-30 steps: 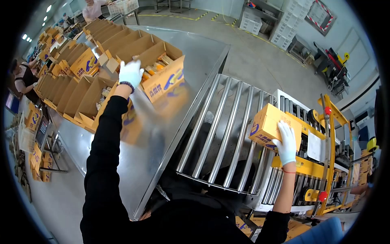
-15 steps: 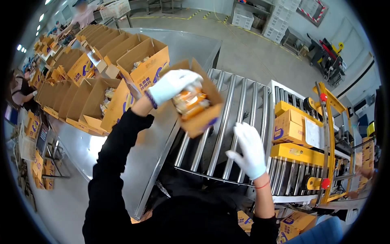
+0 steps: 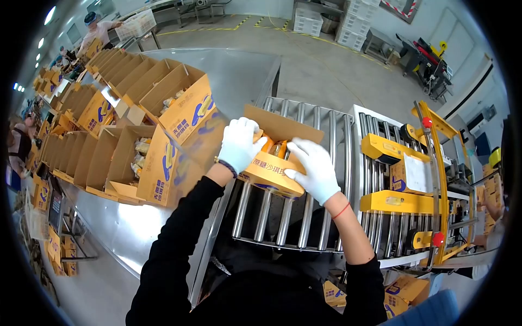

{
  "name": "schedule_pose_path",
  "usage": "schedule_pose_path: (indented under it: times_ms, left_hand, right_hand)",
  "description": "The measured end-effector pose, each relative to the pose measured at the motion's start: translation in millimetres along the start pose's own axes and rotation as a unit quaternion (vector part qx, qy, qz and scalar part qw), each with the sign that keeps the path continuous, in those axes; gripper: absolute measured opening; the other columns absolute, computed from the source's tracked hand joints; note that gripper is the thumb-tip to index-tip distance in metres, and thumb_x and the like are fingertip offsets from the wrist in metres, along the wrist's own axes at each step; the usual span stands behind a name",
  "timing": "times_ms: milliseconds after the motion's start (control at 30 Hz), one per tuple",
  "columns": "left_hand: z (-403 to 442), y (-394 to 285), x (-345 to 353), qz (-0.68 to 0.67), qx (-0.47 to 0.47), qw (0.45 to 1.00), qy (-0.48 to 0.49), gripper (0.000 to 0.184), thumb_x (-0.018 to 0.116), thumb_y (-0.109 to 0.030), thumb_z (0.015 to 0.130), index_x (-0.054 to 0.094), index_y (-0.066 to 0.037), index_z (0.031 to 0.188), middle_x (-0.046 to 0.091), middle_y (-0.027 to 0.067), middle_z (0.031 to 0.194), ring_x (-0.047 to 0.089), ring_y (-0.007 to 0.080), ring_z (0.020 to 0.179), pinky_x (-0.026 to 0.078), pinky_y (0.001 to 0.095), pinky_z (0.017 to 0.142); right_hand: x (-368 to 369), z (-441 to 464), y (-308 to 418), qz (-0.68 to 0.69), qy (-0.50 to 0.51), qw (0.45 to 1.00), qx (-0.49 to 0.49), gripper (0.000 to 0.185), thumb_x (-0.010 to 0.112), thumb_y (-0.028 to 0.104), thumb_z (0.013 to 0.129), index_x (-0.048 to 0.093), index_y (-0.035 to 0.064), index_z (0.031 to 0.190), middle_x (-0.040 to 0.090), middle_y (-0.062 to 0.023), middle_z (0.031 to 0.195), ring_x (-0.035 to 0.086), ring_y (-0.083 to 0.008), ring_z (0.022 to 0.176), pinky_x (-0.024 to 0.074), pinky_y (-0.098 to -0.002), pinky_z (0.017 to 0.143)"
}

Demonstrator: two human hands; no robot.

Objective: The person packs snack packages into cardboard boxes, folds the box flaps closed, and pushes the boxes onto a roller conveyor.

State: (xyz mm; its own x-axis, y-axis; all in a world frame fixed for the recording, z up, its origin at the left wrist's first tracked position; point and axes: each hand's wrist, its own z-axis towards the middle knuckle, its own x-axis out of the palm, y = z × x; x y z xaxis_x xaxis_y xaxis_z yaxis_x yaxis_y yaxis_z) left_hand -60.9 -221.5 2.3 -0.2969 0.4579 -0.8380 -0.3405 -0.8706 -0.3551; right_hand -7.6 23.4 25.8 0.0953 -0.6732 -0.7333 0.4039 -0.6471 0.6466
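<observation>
An open carton point(image 3: 272, 173) with orange packets point(image 3: 278, 148) inside sits on the metal rollers point(image 3: 283, 217). Its far flap stands up and its near side faces me. My left hand point(image 3: 237, 145), in a white glove, is on the carton's left edge, fingers bent over it. At the right edge is my right hand point(image 3: 315, 168), also gloved, with its thumb against the near side and its fingers apart over the rim. The lower parts of the packets are hidden by the carton wall.
Rows of open filled cartons point(image 3: 182, 108) stand on the steel table point(image 3: 239, 68) at left. A taping machine with yellow side guides point(image 3: 399, 202) stands at right, a closed carton point(image 3: 399, 176) inside it. A co-worker point(image 3: 95, 32) stands at the far left beside a white crate point(image 3: 136, 24).
The open carton came from the table onto the rollers, carried by my left hand. My right hand let go of the closed carton, which moved into the machine, and came to the open one.
</observation>
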Motion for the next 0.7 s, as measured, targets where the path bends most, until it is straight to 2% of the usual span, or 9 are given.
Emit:
schedule_pose_path:
  times_ms: [100, 133, 267, 367, 433, 500, 567, 633, 700]
  left_hand:
    - [-6.7, 17.4, 24.1, -0.062, -0.073, 0.983, -0.157, 0.054, 0.078, -0.037, 0.088, 0.063, 0.000, 0.124, 0.064, 0.0176, 0.111, 0.060, 0.0352, 0.113, 0.050, 0.0442, 0.098]
    - [-9.3, 19.8, 19.1, -0.190, -0.191, 0.957, -0.106, 0.062, 0.078, -0.038, 0.091, 0.058, 0.004, 0.132, 0.065, 0.0208, 0.119, 0.060, 0.0311, 0.119, 0.049, 0.0414, 0.103]
    - [-13.1, 50.6, 22.0, -0.498, -0.228, 0.836, 0.031, 0.072, 0.077, -0.038, 0.093, 0.051, 0.008, 0.142, 0.064, 0.0207, 0.132, 0.063, 0.0219, 0.120, 0.051, 0.0336, 0.101]
    - [-1.2, 28.2, 17.4, -0.480, -0.178, 0.852, 0.111, 0.065, 0.076, -0.032, 0.093, 0.055, 0.009, 0.138, 0.069, 0.0184, 0.122, 0.067, 0.0208, 0.110, 0.053, 0.0313, 0.096]
    - [4.1, -12.6, 41.3, -0.341, -0.215, 0.915, -0.001, 0.046, 0.076, -0.028, 0.093, 0.066, 0.003, 0.125, 0.072, 0.0167, 0.110, 0.070, 0.0211, 0.098, 0.056, 0.0342, 0.088]
    - [5.2, -69.7, 78.9, -0.533, -0.266, 0.801, -0.055, 0.039, 0.073, -0.022, 0.094, 0.063, 0.004, 0.122, 0.071, 0.0160, 0.109, 0.069, 0.0259, 0.103, 0.056, 0.0375, 0.091]
    - [-0.6, -116.7, 105.1, -0.440, -0.112, 0.887, -0.088, 0.043, 0.074, -0.025, 0.095, 0.061, 0.002, 0.126, 0.069, 0.0124, 0.111, 0.066, 0.0262, 0.105, 0.055, 0.0387, 0.094]
    - [-12.5, -137.4, 132.6, -0.515, -0.057, 0.854, 0.048, 0.046, 0.070, -0.025, 0.098, 0.057, 0.002, 0.133, 0.068, 0.0111, 0.114, 0.067, 0.0250, 0.103, 0.056, 0.0363, 0.092]
    - [-25.4, -117.4, 96.4, -0.624, -0.146, 0.694, 0.330, 0.048, 0.064, -0.027, 0.103, 0.054, 0.001, 0.141, 0.068, 0.0123, 0.121, 0.068, 0.0224, 0.109, 0.057, 0.0332, 0.091]
  right_hand:
    - [-10.8, 10.4, 12.5, -0.235, -0.084, 0.962, -0.111, 0.096, 0.090, 0.033, 0.070, 0.045, 0.0018, 0.149, 0.045, -0.0194, 0.153, 0.040, -0.0392, 0.143, 0.0300, -0.0514, 0.121]
    - [-7.7, 9.0, 12.6, -0.238, -0.111, 0.961, -0.086, 0.098, 0.091, 0.032, 0.068, 0.045, 0.0007, 0.149, 0.046, -0.0189, 0.152, 0.040, -0.0386, 0.143, 0.0271, -0.0534, 0.122]
    - [17.4, -35.5, 18.8, -0.228, -0.090, 0.966, -0.081, 0.096, 0.090, 0.031, 0.069, 0.046, -0.0010, 0.148, 0.054, -0.0176, 0.139, 0.048, -0.0361, 0.133, 0.0274, -0.0556, 0.123]
    - [12.5, -61.4, 0.8, -0.248, -0.031, 0.966, -0.059, 0.097, 0.090, 0.031, 0.068, 0.046, 0.0015, 0.149, 0.055, -0.0168, 0.137, 0.052, -0.0330, 0.130, 0.0294, -0.0546, 0.122]
    - [-7.8, -61.1, -6.7, -0.297, -0.024, 0.955, 0.008, 0.103, 0.091, 0.029, 0.065, 0.042, 0.0036, 0.152, 0.052, -0.0170, 0.143, 0.049, -0.0333, 0.135, 0.0279, -0.0542, 0.123]
    - [-15.1, -53.3, -38.7, -0.365, -0.051, 0.929, 0.047, 0.108, 0.091, 0.031, 0.065, 0.037, 0.0024, 0.155, 0.047, -0.0182, 0.152, 0.040, -0.0362, 0.145, 0.0224, -0.0504, 0.127]
    - [-27.8, -41.7, -46.7, -0.364, -0.048, 0.928, 0.064, 0.112, 0.091, 0.031, 0.065, 0.034, 0.0002, 0.156, 0.043, -0.0188, 0.157, 0.036, -0.0367, 0.149, 0.0214, -0.0510, 0.128]
    - [-32.2, -37.5, -59.3, -0.366, -0.047, 0.927, 0.068, 0.113, 0.091, 0.033, 0.067, 0.032, -0.0015, 0.157, 0.039, -0.0195, 0.161, 0.032, -0.0372, 0.151, 0.0200, -0.0516, 0.128]
    - [-37.8, -48.1, -80.2, -0.387, -0.090, 0.915, 0.068, 0.105, 0.085, 0.039, 0.076, 0.032, -0.0009, 0.157, 0.038, -0.0208, 0.160, 0.030, -0.0383, 0.152, 0.0188, -0.0520, 0.128]
